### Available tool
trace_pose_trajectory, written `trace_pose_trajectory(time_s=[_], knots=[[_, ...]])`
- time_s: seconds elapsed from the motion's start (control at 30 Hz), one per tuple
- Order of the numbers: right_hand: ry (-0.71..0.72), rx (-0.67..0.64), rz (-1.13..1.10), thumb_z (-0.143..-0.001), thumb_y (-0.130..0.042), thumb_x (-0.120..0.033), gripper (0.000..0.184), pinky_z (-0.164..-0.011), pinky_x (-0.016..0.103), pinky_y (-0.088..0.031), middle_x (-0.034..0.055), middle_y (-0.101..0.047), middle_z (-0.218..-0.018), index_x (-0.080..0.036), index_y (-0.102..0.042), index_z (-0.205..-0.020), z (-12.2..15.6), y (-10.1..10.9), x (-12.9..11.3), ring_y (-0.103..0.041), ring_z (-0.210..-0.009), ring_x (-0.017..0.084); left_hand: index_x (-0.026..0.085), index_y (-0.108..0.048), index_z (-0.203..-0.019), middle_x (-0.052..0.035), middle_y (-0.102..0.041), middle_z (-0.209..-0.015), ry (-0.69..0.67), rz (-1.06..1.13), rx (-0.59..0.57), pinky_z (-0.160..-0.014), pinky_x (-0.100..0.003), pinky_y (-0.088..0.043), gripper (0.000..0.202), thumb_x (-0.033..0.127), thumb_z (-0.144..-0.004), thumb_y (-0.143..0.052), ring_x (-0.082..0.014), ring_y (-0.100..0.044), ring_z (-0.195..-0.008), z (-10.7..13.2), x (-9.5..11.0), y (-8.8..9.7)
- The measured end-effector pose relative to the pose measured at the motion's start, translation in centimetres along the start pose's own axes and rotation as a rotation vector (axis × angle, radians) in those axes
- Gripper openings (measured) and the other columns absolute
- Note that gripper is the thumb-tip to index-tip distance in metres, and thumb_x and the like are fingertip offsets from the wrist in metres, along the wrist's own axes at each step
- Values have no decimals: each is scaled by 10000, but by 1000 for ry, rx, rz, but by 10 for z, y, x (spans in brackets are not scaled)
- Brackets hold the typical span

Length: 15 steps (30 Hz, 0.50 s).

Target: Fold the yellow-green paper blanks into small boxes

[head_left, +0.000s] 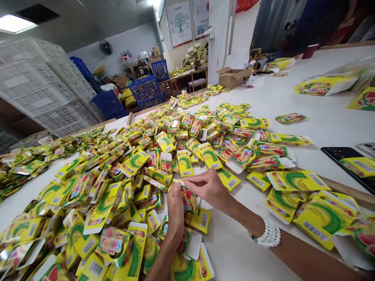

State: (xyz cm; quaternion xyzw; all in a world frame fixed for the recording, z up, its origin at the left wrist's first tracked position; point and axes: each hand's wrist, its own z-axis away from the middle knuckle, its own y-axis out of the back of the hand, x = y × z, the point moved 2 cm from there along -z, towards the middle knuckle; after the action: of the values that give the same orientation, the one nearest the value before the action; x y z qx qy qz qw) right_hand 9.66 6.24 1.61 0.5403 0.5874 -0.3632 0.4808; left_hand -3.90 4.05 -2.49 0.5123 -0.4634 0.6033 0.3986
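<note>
Step in hand: both hands were at work on one card, lifted clear of the pile.
Held card: a yellow-and-red blister card point(188, 199) stood tilted between the hands, its upper edge at the fingertips and its lower end just above the white table point(322, 117).
Right: the right hand point(208, 188), a white beaded bracelet point(265, 234) on its wrist, reached in from the side, its fingers point(193, 179) held together and pinching the card's upper edge.
Left: the left hand point(175, 212) stood on the card's near side, fingers curled over; the view was poor there, so I could not tell whether they clamped the card or only touched it.
Around: loose blister cards point(131, 164) lay heaped across the table.
Beyond: blue plastic crates point(145, 92), stacked white crates point(38, 86) and a cardboard box point(231, 77) stood farther off.
</note>
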Motion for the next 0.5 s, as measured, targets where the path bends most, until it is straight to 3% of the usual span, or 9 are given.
trace_pose_trajectory(time_s=[0.23,0.37,0.5], knots=[[133,18,120,-916,-727,-306,243,-559,255,-571,78,-850,-879,-179,-897,-1035,5,-4,-2,-754,-632,200,175,-722,-865,-1,-742,-861,124,193,15,-827,-289,-587,431,589,-767,-792,-171,-667,-837,3,1,-2],[124,20,133,-913,-705,-302,279,-532,242,-535,85,-853,-903,-171,-891,-1075,5,-6,-2,-735,-613,181,181,-705,-916,-11,-745,-894,197,229,32,-866,-322,-607,405,551,-761,-764,-205,-715,-905,4,4,-3],[118,-37,113,-845,-739,-288,332,-590,260,-557,90,-857,-988,-185,-883,-1125,1,-4,1,-744,-674,197,206,-690,-999,-42,-754,-1017,95,120,-32,-981,-343,-585,353,523,-847,-650,-237,-726,-1075,1,7,-2]])
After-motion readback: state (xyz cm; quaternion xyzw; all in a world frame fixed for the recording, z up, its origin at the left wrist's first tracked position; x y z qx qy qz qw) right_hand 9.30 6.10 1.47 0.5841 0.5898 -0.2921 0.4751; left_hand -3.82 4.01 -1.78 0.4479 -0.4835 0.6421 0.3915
